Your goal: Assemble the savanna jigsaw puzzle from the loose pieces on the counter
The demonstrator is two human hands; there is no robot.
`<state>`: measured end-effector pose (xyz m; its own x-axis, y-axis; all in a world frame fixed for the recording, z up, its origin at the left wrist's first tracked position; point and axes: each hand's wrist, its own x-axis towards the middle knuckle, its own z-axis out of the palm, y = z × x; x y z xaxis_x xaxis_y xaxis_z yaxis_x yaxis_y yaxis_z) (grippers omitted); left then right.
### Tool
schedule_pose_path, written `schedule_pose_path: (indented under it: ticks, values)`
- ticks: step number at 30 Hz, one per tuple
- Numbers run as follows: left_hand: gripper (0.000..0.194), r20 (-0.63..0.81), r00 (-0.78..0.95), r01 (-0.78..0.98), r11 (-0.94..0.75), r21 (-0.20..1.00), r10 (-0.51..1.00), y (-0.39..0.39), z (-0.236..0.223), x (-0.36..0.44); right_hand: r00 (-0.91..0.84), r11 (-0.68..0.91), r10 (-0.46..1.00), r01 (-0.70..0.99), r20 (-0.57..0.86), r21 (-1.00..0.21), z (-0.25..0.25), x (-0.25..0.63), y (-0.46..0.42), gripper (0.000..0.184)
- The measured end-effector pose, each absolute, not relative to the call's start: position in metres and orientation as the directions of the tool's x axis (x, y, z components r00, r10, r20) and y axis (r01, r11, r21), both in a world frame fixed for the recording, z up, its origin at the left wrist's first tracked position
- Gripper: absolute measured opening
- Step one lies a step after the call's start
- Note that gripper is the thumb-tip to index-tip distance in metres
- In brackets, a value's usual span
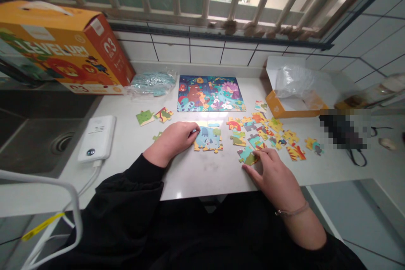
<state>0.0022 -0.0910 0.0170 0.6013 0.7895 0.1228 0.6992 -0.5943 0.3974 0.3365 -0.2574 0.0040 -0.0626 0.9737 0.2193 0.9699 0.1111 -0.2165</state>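
My left hand (175, 139) rests on the white counter (202, 173), fingers curled against the left edge of a partly joined block of puzzle pieces (209, 138). Over at the right, my right hand (272, 173) lies flat, its fingertips touching a green-blue loose piece (247, 156). Several loose colourful pieces (272, 133) are scattered just beyond that hand. A finished puzzle picture (210, 93) lies further back. Two loose pieces (154, 116) sit to the left of it.
An orange puzzle box (60, 50) stands at the back left, beside a plastic bag (152, 82). A white power bank (97, 137) with its cable lies beside the sink (38, 143). An open orange tray (295, 101) with plastic wrap sits back right. A blurred dark object (344, 128) lies right.
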Motion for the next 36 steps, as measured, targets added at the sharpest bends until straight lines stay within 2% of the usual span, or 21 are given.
schedule_pose_path:
  ticks: [8,15,18,22,28,31,34,36]
  values:
    - [0.021,0.129,0.597,0.693,-0.591,0.414,0.791,-0.090,0.016,0.001,-0.087,0.173,0.960,0.932,0.267,-0.318,0.000,0.340,-0.253,0.033]
    - [0.020,0.126,0.596,0.693,-0.588,0.418,0.793,-0.090,0.016,0.001,-0.092,0.197,0.963,0.881,0.253,-0.431,-0.002,0.336,-0.244,0.032]
    - [0.021,0.127,0.596,0.691,-0.587,0.421,0.793,-0.090,0.015,0.001,-0.044,0.203,0.939,0.873,0.342,-0.444,-0.012,0.328,-0.243,0.034]
    - [0.021,0.123,0.563,0.706,-0.553,0.442,0.818,-0.092,0.018,0.002,-0.054,0.282,0.860,0.879,0.507,-0.384,-0.019,0.320,-0.243,0.031]
    - [0.030,0.180,0.274,0.780,-0.327,0.533,0.945,-0.091,0.035,-0.009,-0.055,0.301,0.840,0.875,0.539,-0.380,-0.018,0.319,-0.245,0.028]
    - [0.027,0.261,-0.019,0.767,-0.153,0.623,0.965,-0.082,0.043,-0.028,-0.040,0.305,0.833,0.866,0.552,-0.397,-0.018,0.319,-0.248,0.020]
    - [0.029,0.228,-0.395,0.490,-0.006,0.871,0.890,-0.068,0.047,-0.056,-0.016,0.286,0.837,0.866,0.547,-0.411,-0.018,0.320,-0.250,0.009]
    - [0.033,0.131,-0.548,0.311,0.056,0.949,0.826,-0.061,0.048,-0.078,-0.020,0.292,0.836,0.862,0.548,-0.414,-0.017,0.319,-0.251,0.004]
